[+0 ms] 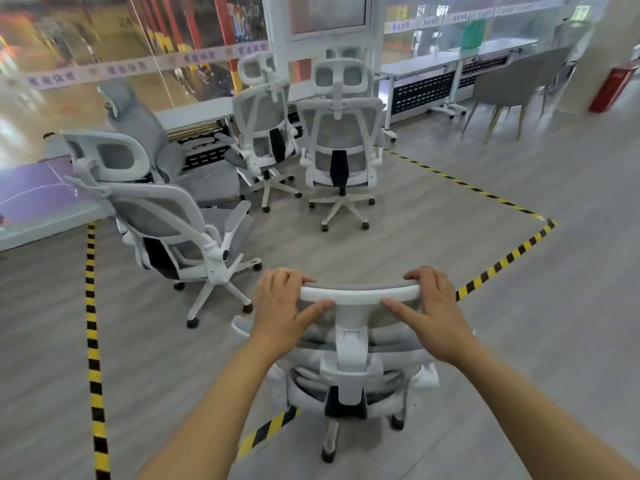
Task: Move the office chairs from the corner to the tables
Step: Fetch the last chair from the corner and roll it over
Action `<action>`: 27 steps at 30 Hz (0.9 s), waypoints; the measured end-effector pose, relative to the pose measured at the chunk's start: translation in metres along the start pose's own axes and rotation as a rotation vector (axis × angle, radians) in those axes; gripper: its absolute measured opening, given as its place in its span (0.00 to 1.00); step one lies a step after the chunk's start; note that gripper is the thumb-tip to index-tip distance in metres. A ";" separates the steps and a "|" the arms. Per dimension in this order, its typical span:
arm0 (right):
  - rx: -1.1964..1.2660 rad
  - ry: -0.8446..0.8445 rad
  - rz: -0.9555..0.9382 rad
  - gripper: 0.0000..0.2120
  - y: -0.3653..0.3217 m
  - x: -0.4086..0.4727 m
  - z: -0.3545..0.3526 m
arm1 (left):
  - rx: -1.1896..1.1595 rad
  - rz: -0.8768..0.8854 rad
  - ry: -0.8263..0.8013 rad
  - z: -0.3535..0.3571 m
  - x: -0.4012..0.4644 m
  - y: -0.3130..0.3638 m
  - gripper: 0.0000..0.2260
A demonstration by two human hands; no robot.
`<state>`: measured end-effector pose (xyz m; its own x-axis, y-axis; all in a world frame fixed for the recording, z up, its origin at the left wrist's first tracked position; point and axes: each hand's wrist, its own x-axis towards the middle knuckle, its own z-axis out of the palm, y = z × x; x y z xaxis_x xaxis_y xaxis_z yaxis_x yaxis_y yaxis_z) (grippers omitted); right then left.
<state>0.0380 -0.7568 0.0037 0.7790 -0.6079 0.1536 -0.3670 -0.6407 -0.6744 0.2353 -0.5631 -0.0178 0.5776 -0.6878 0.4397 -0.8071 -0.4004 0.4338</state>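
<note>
A white-framed office chair with grey mesh (349, 362) stands right in front of me, its back toward me. My left hand (280, 306) grips the left end of its headrest (360, 293), and my right hand (433, 310) grips the right end. Its wheeled base sits over the near strip of yellow-black floor tape (263, 434). Inside the taped corner stand several more matching chairs: one tilted at the left (166, 216), one grey one behind it (145, 133), and two upright at the back (263, 129) (341, 140).
White tables (426, 65) run along the glass wall at the back right, with a grey armchair (509, 84) and a red box (611, 86) beyond. Tape lines (91, 306) (505, 261) border the corner. Open grey floor lies to the right.
</note>
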 end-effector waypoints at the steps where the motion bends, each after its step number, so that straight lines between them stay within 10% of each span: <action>1: 0.007 -0.002 0.013 0.32 0.004 0.020 0.001 | -0.001 0.006 -0.017 0.007 0.020 -0.007 0.31; 14: -0.024 -0.279 -0.042 0.38 0.034 0.305 0.031 | 0.188 -0.234 -0.265 0.047 0.284 -0.086 0.30; 27: 0.545 -0.729 -0.017 0.28 0.057 0.553 0.012 | 0.217 -0.554 -0.014 0.130 0.457 -0.111 0.18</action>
<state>0.4540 -1.1240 0.0419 0.9785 -0.0340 -0.2034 -0.2058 -0.2240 -0.9526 0.5733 -0.9116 0.0332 0.9193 -0.3486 0.1825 -0.3935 -0.8157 0.4240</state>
